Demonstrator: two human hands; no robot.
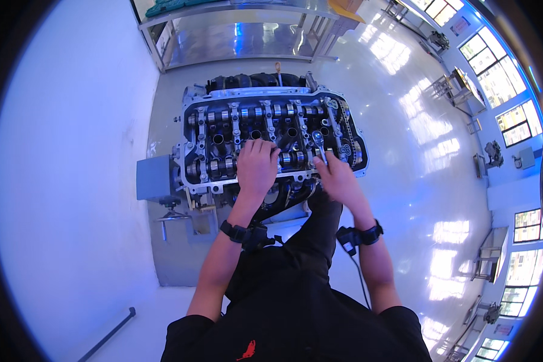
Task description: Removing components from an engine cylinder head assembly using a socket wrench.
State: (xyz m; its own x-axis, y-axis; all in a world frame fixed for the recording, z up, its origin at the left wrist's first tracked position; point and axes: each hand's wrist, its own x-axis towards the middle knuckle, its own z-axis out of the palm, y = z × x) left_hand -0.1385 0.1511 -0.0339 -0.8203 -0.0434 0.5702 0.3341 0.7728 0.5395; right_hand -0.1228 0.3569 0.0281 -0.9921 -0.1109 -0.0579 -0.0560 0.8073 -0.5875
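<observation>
An open engine cylinder head stands before me, its camshafts and round plug wells showing. My right hand is closed round the handle of a chrome ratchet wrench, whose round head lies over the right part of the engine. To the left of it, my left hand reaches over the near camshaft, fingers bent and pressed together. A dark bit shows by its thumb; what the fingers hold, if anything, is hidden. The timing chain runs along the engine's right end.
A grey box and a handwheel sit at the engine's left, near the white wall. Beyond the engine stands a metal bench. Tables line the windows at far right. Black straps circle both my wrists.
</observation>
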